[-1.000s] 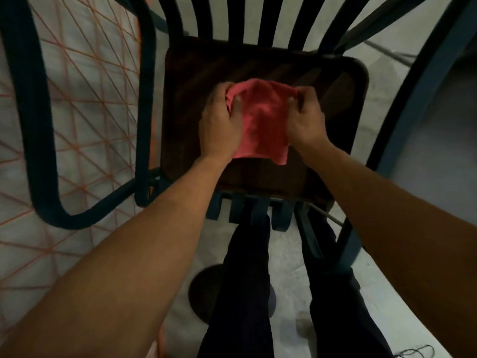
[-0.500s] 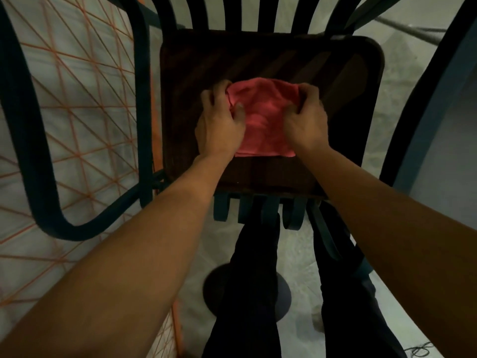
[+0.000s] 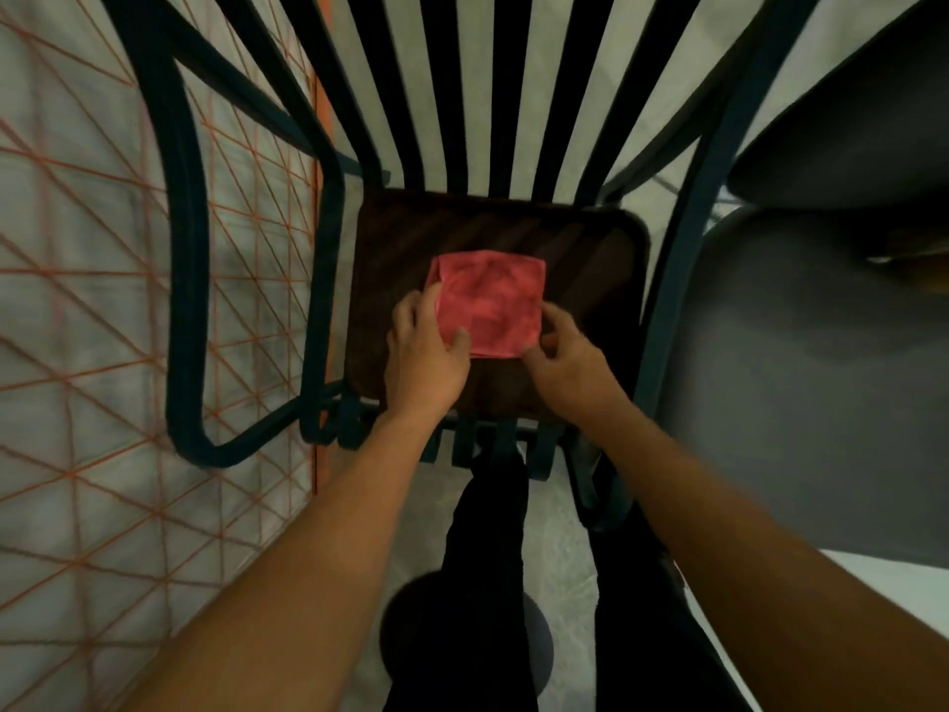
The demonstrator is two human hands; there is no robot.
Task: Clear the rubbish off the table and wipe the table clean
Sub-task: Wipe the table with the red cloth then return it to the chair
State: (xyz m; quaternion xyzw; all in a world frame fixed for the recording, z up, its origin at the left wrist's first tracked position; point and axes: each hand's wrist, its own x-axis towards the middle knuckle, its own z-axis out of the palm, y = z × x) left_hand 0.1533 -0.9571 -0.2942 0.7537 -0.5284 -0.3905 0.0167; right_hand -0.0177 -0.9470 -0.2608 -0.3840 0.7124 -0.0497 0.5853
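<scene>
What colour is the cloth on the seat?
Pinkish red, plain; the cloth shows clearly in the head view.

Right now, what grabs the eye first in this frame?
The red cloth, folded square at mid-frame on a dark wooden seat. The left hand and right hand pinch its near corners. Dark slats fan out beyond.

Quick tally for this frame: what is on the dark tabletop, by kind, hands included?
Red cloth, folded square, flat on the dark table: 1
Hands at the cloth's near corners, left hand and right hand: 2
Rubbish visible: 0
Total: 3
</scene>
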